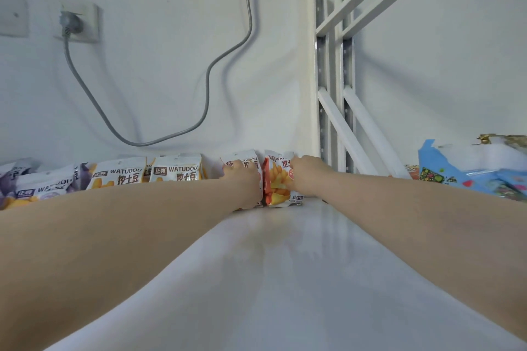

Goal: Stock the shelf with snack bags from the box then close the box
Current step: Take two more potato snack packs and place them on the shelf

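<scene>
Our right hand (306,177) grips the right edge of an orange snack bag (273,182), which stands upright just left of the white shelf post (332,80) at the back of the shelf (285,265). Our left hand (245,181) clasps a white snack bag (242,158), next leftward from the post and touching the orange one. A row of bags (176,172) runs farther left of the post.

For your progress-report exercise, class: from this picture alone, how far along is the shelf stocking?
Done: yellow-and-white snack bags stand in a row on the white shelf. In hand: the left hand grips a white-and-red snack bag, the right hand an orange snack bag. Left: closing the box, which is out of view.
</scene>
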